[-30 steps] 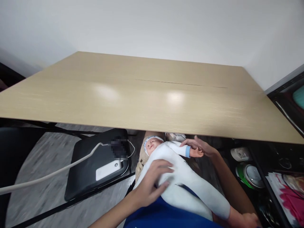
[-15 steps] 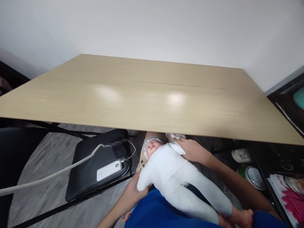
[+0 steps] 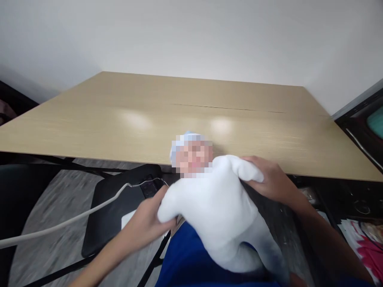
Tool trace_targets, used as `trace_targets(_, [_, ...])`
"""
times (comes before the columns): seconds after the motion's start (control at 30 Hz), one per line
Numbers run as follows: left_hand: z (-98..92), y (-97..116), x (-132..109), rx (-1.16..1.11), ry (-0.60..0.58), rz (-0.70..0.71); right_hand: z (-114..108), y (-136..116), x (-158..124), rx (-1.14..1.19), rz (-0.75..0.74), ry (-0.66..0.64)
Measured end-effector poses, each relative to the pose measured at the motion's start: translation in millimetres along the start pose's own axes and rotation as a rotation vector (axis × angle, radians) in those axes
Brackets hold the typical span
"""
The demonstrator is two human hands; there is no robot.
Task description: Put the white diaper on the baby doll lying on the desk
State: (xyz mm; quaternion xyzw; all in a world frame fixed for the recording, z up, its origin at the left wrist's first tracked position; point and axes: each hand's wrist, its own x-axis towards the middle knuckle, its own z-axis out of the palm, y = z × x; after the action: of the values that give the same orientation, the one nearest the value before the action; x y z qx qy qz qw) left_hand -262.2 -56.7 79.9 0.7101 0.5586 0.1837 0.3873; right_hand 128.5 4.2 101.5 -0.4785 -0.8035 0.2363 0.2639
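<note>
Firstly, a white wall (image 3: pixel 191 36) stands behind the pale wooden tabletop (image 3: pixel 149 99), whose straight front edge faces me. At my right, a dark shelf unit (image 3: pixel 332 191) contains papers (image 3: pixel 348 229) and a pink item (image 3: pixel 369 255); print there is too blurred to read. At my left, a black seat (image 3: pixel 110 203) bears a dark device (image 3: pixel 149 187) and a white object (image 3: pixel 127 218), partly covered by my arm. The white-suited doll (image 3: pixel 218 203) lies above my blue clothing (image 3: pixel 185 255), its head overlapping the tabletop's edge in view; contact I cannot tell. My left hand (image 3: pixel 148 221) is part-closed round one sleeve, my right hand (image 3: pixel 272 179) round the other. A pale cable (image 3: pixel 68 219) reaches the seat.
</note>
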Motion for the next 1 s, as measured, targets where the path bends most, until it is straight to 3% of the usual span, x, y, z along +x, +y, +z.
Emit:
trace_targets(0.2, [-40.6,16,127,0.135,-0.043,0.104,-6,51,32,-0.150,0.112,0.195])
trace_targets(0.37, [-50.1,19,209,0.258,0.011,0.172,-1,96,59,-0.249,0.176,0.276])
trace_targets(0.63, [-60.1,-1,290,0.440,0.157,0.109,0,149,109,-0.345,0.198,0.316])
trace_targets(0.83, [-75.3,-15,343,0.442,0.266,0.012,0,187,166,-0.411,0.161,0.344])
trace_targets(1.0, [-80.5,-23,388,0.452,0.393,0.025,6,213,214,-0.416,0.116,0.409])
